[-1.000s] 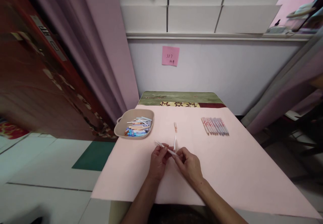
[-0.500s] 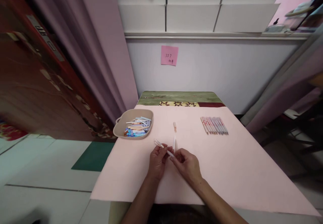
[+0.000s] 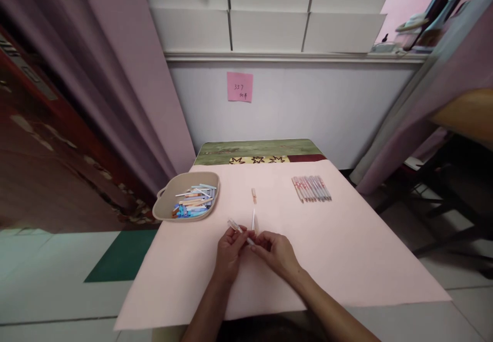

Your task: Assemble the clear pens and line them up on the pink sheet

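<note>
Room ahead of fingers [image 3: 265, 237] narrowed by white stick [image 3: 253, 220], then pale piece [image 3: 253, 195]. Left blocked by basket [image 3: 166, 202]; far right occupied by pen row [image 3: 311, 188]. Passage offered across near-right tabletop [image 3: 346, 265].

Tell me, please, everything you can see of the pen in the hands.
The slim pen is mostly white and looks plastic; its far end appears clearer, details blurred. It slants over the pink sheet, far end pointing forward and left. The left hand grips its middle; the right hand holds its near end.
</note>
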The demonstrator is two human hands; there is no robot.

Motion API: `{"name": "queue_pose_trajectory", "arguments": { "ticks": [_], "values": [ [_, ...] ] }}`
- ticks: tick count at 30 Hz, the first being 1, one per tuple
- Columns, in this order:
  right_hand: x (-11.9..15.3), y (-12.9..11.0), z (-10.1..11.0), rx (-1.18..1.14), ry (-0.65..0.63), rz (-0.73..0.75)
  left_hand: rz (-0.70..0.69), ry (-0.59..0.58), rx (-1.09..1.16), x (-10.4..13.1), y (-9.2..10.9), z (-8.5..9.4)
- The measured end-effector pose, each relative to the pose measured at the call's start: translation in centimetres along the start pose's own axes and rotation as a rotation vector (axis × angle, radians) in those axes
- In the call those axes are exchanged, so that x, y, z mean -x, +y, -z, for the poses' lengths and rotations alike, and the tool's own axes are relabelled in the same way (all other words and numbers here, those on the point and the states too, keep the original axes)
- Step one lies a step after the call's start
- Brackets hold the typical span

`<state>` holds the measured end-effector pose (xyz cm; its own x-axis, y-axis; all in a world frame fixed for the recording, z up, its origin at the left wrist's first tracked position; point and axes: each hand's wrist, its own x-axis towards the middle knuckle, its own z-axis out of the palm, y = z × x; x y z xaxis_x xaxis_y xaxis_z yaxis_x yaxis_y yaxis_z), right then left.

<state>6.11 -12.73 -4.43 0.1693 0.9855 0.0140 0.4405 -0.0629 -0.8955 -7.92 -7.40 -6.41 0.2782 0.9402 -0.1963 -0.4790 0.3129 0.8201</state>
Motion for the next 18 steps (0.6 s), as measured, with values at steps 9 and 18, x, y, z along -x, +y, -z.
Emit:
{"name": "queue_pose_trajectory", "arguments": {
  "ticks": [9, 18],
  "values": [
    [-3.8, 5.5, 8.2, 0.116, 0.302, -0.048, -0.067, 0.056, -0.034, -0.3, 0.0, -0.2],
    [-9.9, 13.6, 23.5, 0.547, 0.731, -0.441, -0.069, 0.061, -0.048, -0.6, -0.3, 0.1]
  ]
}}
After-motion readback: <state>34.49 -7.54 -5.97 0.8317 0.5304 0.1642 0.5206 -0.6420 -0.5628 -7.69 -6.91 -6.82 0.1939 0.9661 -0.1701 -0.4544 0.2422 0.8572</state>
